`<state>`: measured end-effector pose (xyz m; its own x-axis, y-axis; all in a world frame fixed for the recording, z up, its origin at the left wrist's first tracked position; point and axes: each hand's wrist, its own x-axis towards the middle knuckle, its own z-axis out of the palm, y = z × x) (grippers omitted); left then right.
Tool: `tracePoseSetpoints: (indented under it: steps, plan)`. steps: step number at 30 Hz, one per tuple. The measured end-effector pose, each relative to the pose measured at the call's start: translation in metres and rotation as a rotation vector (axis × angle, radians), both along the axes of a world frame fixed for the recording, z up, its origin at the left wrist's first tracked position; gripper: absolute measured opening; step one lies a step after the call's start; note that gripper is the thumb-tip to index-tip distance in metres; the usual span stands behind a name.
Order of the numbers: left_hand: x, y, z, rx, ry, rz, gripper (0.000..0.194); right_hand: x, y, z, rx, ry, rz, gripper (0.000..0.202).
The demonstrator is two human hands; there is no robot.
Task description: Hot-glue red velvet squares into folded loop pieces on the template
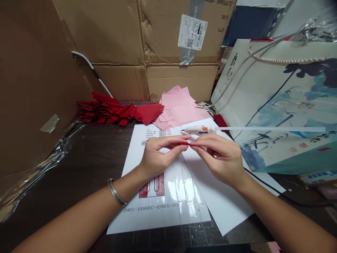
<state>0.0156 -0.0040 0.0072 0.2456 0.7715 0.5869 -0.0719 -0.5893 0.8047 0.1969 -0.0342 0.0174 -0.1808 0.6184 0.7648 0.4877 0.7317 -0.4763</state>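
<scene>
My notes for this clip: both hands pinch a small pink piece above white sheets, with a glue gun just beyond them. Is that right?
Not quite: the head view shows a small red piece, not a pink one. The left hand and right hand do pinch it above white sheets, with a glue gun just beyond them.

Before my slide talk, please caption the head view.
Left hand and right hand pinch a red piece over paper sheets, near a glue gun.

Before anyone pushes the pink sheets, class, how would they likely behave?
The pink sheets would probably slide apart, being loosely stacked. Each looks thin, so likely light. Their flat, straight edges suggest they may be crisp rather than floppy.
</scene>
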Motion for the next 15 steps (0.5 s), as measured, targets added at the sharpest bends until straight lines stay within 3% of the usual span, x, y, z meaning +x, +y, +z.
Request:
tracePoseSetpoints:
  steps: [15]
  plan:
    - [-0.0008, 0.0002, -0.0006, 0.008, 0.04, -0.036, 0.016, -0.0005, 0.0002, -0.0024, -0.005, 0.013, 0.015, 0.016]
